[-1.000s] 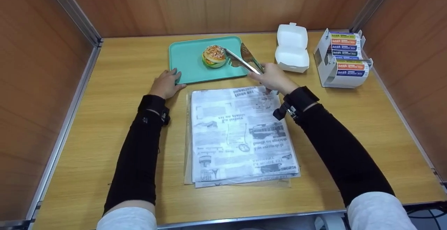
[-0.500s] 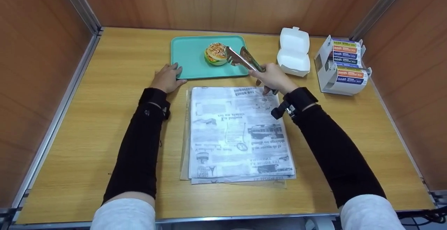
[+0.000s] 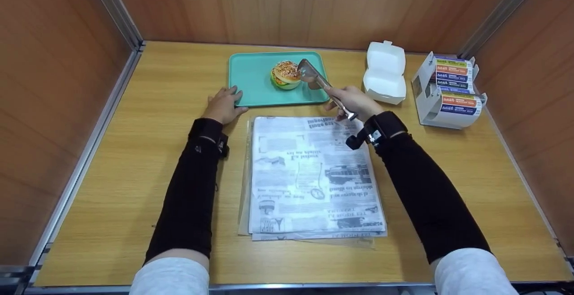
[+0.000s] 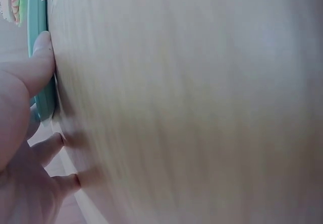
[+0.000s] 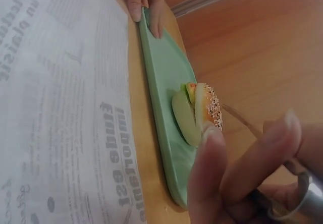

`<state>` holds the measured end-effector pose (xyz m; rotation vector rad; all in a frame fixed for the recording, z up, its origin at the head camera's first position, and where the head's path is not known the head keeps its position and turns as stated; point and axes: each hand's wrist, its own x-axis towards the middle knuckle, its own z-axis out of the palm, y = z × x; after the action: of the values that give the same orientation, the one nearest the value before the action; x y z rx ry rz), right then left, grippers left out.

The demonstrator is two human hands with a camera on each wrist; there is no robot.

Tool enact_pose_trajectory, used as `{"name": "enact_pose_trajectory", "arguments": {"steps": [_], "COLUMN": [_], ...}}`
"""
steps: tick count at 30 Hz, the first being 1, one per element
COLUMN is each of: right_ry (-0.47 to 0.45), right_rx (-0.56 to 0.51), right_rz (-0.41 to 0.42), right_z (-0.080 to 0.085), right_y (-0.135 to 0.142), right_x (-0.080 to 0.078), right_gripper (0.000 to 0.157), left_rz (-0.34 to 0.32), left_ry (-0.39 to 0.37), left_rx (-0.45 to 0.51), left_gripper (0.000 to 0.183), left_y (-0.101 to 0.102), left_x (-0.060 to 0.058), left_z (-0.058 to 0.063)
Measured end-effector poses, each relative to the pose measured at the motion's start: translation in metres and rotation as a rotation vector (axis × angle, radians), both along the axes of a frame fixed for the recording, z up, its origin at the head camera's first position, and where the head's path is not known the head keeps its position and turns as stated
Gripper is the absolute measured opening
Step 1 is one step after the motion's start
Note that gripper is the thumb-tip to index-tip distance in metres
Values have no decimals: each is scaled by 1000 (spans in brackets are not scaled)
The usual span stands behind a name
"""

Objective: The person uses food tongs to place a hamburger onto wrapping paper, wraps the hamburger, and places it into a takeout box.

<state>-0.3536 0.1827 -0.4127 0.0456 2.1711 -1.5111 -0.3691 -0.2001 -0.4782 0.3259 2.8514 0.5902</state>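
On the green tray (image 3: 252, 88) sits a burger (image 3: 286, 75) with a sesame bun. My right hand (image 3: 359, 103) grips metal serving tongs (image 3: 328, 88). In the head view the tips of the tongs reach over the tray, close against the burger's right side; whether they touch it I cannot tell. My left hand (image 3: 223, 107) holds the tray's near left corner. The left wrist view has the thumb (image 4: 43, 57) along the tray's wall, one finger behind the corner and other fingertips down on the table.
Printed newspaper-style sheets (image 3: 287, 196) lie in front of the tray. To its right stands an opened white takeaway box (image 3: 384, 71). A white rack (image 3: 448, 93) with colourful labelled packs is further right. Wooden panels (image 3: 287, 8) enclose the back and sides.
The tongs have turned in my right hand, their two arms now nearly lined up in the head view. My left hand stays at the tray corner. The head view has shifted slightly.
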Motion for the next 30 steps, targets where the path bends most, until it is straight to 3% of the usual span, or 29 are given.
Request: {"name": "enact_pose_trajectory", "arguments": {"steps": [8,16,22,30], "right_ry": [-127,-201,-263,-310], "right_rx": [-105,-159,-204,-295], "right_rz": [-71,-63,-85,-92], "right_z": [2,-3,-12,-21], "right_y": [-8,-10,-9,-6], "right_x": [-12,-23,-31,-38], "right_gripper": [45,61,63,64], "left_rz": [5,5,-2,5], "left_ry": [-2,9,1,11], "left_rx": [20,17,44,32], "left_gripper": [67,67,68,68], "left_y": [-1,0,2,2], "left_x": [-1,-1,2,-3], "left_z": [-1,-3,-2,-3]}}
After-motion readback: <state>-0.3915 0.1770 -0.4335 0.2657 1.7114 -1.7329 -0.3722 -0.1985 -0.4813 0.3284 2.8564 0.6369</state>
